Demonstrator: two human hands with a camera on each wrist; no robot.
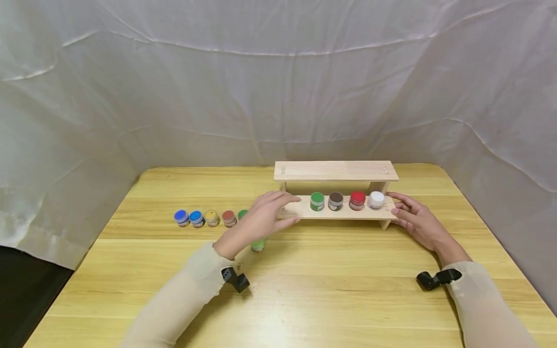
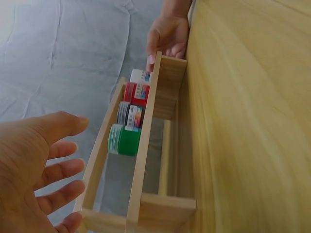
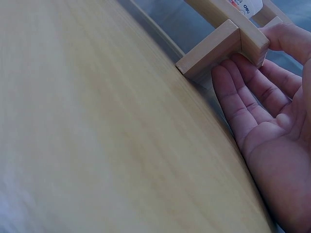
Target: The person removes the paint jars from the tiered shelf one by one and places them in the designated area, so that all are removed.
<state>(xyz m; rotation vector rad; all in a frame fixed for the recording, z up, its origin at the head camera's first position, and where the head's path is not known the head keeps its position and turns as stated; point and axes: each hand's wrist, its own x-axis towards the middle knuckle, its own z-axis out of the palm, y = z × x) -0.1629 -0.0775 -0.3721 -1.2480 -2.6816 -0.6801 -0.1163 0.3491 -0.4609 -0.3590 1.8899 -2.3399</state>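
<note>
Two-tier wooden rack [image 1: 335, 170] near back edge of counter [image 1: 330, 280], toward back right corner. Lower shelf, left to right: green jar [image 1: 317, 201], brown jar [image 1: 335, 201], red jar [image 1: 357, 200], white jar [image 1: 376, 200]. Right hand [image 1: 415, 222] pinches rack's right end. Left hand [image 1: 265, 212] spread at left end; contact unclear. More jars [image 1: 197, 219] leftward.

Right hand [image 3: 274, 121] gripping wooden rack [image 3: 210, 48] at 1 end, white jar [image 3: 250, 6] on it, wood-grain tabletop [image 3: 107, 121]
</note>
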